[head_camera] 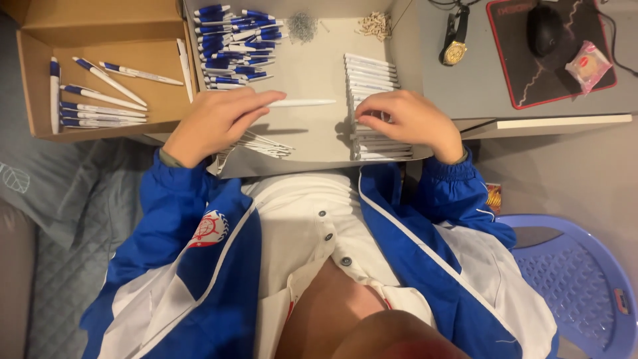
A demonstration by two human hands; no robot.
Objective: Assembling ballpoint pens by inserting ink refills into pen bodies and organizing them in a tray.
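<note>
My left hand (216, 123) holds a white pen barrel (302, 103) by one end, pointing right over the shallow cardboard tray (312, 73). My right hand (409, 119) rests with curled fingers on a neat row of white pen barrels (372, 73) stacked along the tray's right side. A pile of blue-and-white pen parts (236, 43) lies at the tray's top left. Thin white refills (262, 143) lie under my left hand. A heap of small metal springs (302, 26) and a heap of pale tips (375, 25) sit at the tray's far edge.
A brown cardboard box (100, 46) at left holds several finished blue-and-white pens. On the grey desk lie a gold wristwatch (454, 50), a black mouse (543, 30) on a black red-edged pad, and a wrapped snack (588, 64). A blue plastic chair (571, 279) stands lower right.
</note>
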